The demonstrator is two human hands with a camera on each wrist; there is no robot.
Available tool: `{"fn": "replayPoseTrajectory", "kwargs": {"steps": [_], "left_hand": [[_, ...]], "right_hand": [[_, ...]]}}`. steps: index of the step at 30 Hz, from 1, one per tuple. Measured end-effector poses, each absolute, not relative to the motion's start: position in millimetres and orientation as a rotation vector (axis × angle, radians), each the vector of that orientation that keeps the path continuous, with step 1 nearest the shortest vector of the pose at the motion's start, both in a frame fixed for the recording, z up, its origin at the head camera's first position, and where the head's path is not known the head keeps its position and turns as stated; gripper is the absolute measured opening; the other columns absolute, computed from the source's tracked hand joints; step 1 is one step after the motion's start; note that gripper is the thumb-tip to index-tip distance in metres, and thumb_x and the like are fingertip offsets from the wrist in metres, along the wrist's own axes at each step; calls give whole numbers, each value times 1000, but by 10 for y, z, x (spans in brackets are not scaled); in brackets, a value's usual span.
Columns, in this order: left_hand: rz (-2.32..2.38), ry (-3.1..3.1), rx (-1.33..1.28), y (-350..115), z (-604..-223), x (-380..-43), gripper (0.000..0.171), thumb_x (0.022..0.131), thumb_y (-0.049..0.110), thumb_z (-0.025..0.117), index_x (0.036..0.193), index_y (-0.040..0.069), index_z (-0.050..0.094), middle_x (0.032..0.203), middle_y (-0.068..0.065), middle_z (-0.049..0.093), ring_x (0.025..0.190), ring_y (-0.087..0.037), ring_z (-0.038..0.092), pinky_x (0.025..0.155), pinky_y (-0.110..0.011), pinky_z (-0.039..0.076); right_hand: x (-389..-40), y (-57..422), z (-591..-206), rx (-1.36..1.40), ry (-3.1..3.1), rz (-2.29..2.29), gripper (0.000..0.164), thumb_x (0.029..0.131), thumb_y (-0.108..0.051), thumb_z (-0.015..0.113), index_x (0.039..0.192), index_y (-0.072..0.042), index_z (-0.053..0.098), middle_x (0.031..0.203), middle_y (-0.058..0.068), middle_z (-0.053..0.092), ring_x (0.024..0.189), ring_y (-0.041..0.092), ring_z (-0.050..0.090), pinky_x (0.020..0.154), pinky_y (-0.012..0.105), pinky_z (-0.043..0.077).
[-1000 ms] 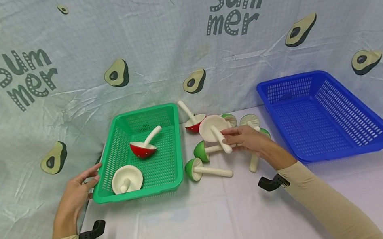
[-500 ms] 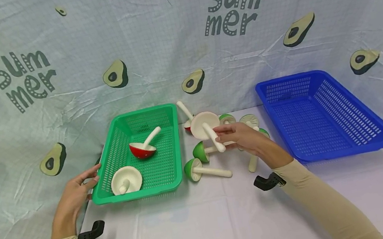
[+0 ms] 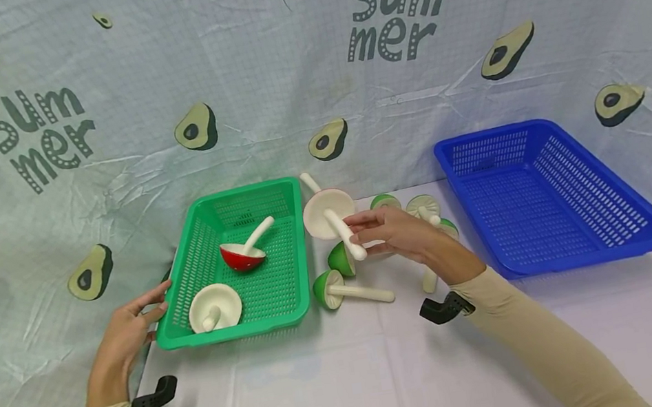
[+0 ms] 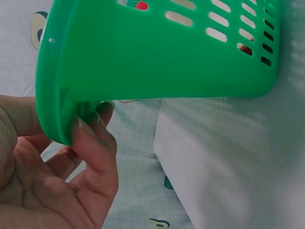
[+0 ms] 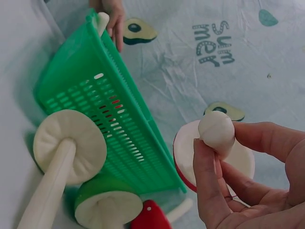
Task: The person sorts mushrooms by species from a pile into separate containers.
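My left hand (image 3: 125,332) has its fingers curled round the rim of the green basket (image 3: 274,281), smooth plastic with slotted walls; the left wrist view shows fingertips tucked under the lip, hidden from the head view. Inside, a red-capped mushroom (image 3: 241,258) leans its stem up and rightward, and a second mushroom (image 3: 223,296) lies pale underside up, stem towards me.

Just right of that basket is the held mushroom (image 3: 317,218) — its long axis slants from the cap, far and left, to the rounded stem end, near and right. Its cream, dished underside faces me; only the right wrist view shows the cap's red edge. My right hand (image 3: 399,231) pinches its smooth stem narrowly between thumb and fingers.

Nearer me, a green-capped mushroom (image 3: 329,290) points its stem right. Furthest right sits the blue basket (image 3: 531,216).
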State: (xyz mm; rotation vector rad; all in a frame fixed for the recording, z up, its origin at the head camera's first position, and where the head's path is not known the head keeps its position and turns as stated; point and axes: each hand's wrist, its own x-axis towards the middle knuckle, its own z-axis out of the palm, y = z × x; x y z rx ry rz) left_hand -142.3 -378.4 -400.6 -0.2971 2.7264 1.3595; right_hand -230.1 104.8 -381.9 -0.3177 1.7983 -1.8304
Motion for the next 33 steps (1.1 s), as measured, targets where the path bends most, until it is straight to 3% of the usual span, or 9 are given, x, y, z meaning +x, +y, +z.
{"fn": "replayPoseTrajectory", "kwargs": {"steps": [10, 22, 33], "left_hand": [[1388, 2707, -295, -3781, -3989, -1422, 54, 108, 26, 51, 157, 10, 37, 138, -16, 44, 91, -3, 54, 69, -31, 53], [1381, 2713, -310, -3782, -4005, -1408, 54, 108, 26, 51, 157, 10, 38, 138, -16, 44, 93, -4, 52, 69, -31, 51], [1409, 2704, -284, -3785, -4000, -1399, 55, 107, 26, 51, 157, 8, 37, 133, -13, 45, 90, -1, 55, 69, -30, 52]], "right_hand": [[-2304, 855, -3779, -327, 1786, -1815, 54, 94, -2, 67, 146, -3, 53, 124, 10, 63, 109, 18, 64, 97, 41, 54], [-2286, 662, -3766, -388, 1756, -1804, 57, 91, -2, 71, 145, -5, 54, 126, 10, 63, 108, 18, 64, 100, 43, 53], [-2269, 493, -3760, -411, 1736, -1814, 56, 89, -3, 72, 143, -7, 57, 123, 10, 61, 101, 18, 65, 90, 36, 57]]}}
